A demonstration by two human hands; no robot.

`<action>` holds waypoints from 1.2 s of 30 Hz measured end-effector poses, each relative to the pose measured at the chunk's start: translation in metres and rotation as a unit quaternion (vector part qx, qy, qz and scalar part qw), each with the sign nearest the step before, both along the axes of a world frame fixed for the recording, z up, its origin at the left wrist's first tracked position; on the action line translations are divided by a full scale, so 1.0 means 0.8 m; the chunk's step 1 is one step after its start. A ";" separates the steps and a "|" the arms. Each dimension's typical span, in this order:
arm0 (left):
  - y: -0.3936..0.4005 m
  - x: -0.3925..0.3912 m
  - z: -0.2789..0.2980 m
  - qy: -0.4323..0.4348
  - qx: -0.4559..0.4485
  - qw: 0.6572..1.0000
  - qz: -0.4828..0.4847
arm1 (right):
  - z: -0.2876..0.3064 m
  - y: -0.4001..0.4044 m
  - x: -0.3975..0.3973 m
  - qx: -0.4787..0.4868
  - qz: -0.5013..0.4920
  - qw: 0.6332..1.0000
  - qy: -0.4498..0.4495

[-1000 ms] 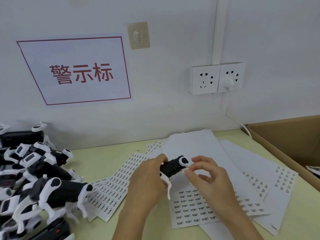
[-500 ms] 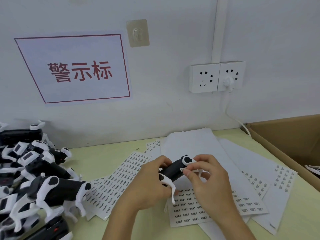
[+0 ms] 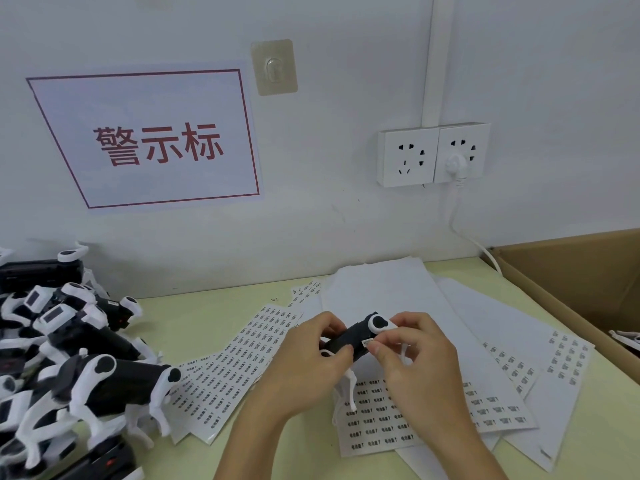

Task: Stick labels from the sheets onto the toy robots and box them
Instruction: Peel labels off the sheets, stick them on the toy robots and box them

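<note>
Now we are gripping the toy robot [image 3: 349,337] in our left hand [image 3: 308,368], fingers curled round its black body, above the label sheets [image 3: 377,424] near the counter's front edge. Our right hand [image 3: 412,362] is pinching a label [image 3: 368,342] onto its body, lower than half a second ago.

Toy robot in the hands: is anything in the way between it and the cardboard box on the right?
Nothing visible blocks it. Between the toy robot and the cardboard box lie only flat label sheets on the table.
</note>
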State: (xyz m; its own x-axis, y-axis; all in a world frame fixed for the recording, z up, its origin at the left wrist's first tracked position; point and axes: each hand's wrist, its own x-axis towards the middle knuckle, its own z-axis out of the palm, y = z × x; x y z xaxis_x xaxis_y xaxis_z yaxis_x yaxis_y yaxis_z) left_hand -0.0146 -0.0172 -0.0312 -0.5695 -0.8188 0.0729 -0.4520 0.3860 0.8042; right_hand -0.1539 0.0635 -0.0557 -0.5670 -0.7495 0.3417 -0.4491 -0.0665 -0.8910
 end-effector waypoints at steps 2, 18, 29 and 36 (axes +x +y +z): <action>0.000 -0.002 -0.002 0.005 -0.010 1.000 0.008 | 0.000 0.000 0.001 0.001 -0.003 1.000 -0.003; 0.004 -0.009 -0.006 0.000 -0.049 0.998 0.038 | -0.003 -0.005 0.004 -0.005 -0.019 1.000 -0.022; 0.004 -0.010 -0.007 0.009 -0.059 0.997 0.042 | -0.006 -0.006 0.008 -0.025 -0.038 0.999 -0.017; 0.005 -0.011 -0.008 0.016 -0.070 0.996 0.053 | -0.008 -0.006 0.009 -0.033 -0.052 0.998 -0.006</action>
State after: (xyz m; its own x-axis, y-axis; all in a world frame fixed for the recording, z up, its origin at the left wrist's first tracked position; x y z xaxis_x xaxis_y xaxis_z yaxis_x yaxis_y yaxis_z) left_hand -0.0237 -0.0134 -0.0372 -0.4764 -0.8546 0.2066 -0.4715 0.4466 0.7604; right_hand -0.1466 0.0584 -0.0624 -0.6447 -0.6624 0.3816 -0.4463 -0.0791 -0.8914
